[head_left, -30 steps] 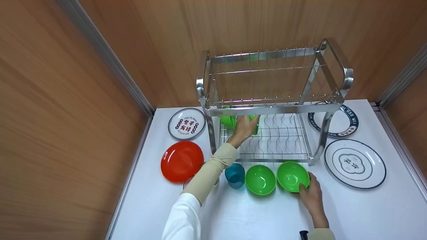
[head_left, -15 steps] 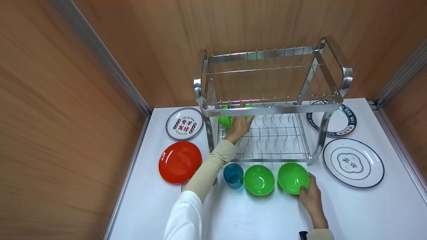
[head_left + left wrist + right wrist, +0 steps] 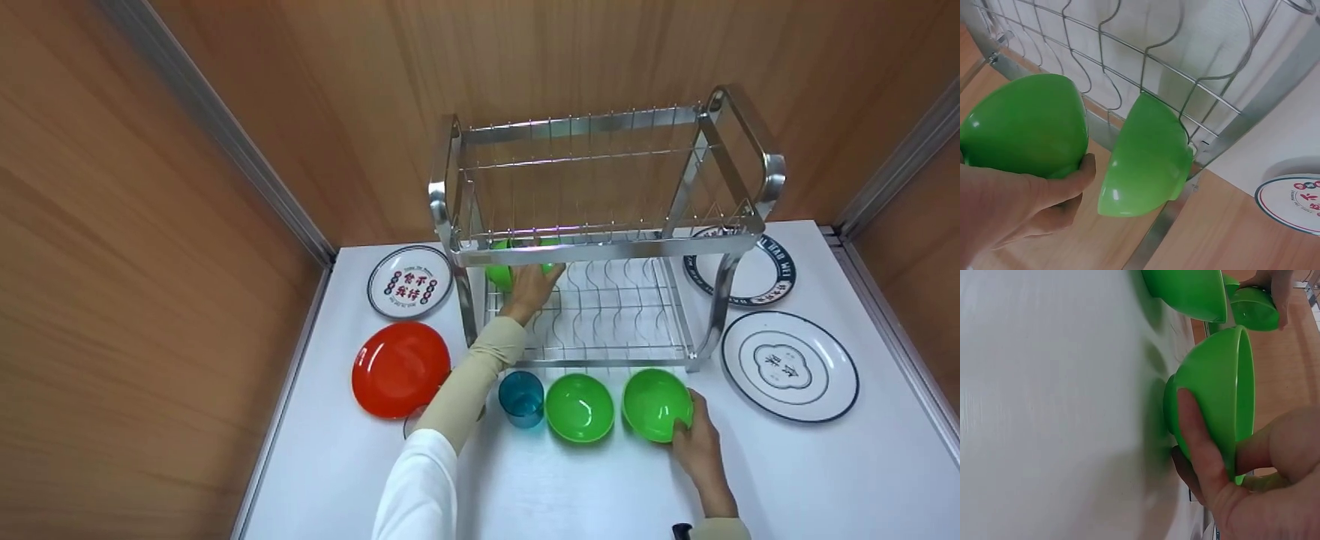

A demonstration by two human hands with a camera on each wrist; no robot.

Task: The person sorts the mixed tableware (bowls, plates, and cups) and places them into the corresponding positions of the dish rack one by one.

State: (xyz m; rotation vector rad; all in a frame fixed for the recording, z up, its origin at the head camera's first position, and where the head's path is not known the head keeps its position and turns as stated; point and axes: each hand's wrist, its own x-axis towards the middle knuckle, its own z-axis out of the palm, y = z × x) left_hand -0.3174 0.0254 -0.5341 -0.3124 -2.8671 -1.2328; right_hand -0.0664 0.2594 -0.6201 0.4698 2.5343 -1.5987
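Inside the lower tier of the metal dish rack (image 3: 607, 249), my left hand (image 3: 531, 289) grips a green bowl (image 3: 1033, 126), thumb and fingers at its base. Beside it, a second green bowl (image 3: 1143, 160) stands on edge among the rack's wires at the left end. My right hand (image 3: 699, 442) holds another green bowl (image 3: 657, 405) by its right side, thumb over the rim and fingers beneath, slightly tilted in front of the rack. To its left a matching green bowl (image 3: 579, 409) sits upright on the table.
A blue cup (image 3: 521, 399) stands left of the bowls. A red plate (image 3: 401, 370) and a white plate with red characters (image 3: 410, 281) lie at left. Two rimmed white plates, one dark-banded (image 3: 784, 274) and one oval (image 3: 832, 386), lie right. My left sleeve partly hides a clear glass (image 3: 412, 421).
My left hand has moved left within the rack with its bowl, closer to the standing one. The bowl in my right hand has tilted a little; that hand has hardly moved.
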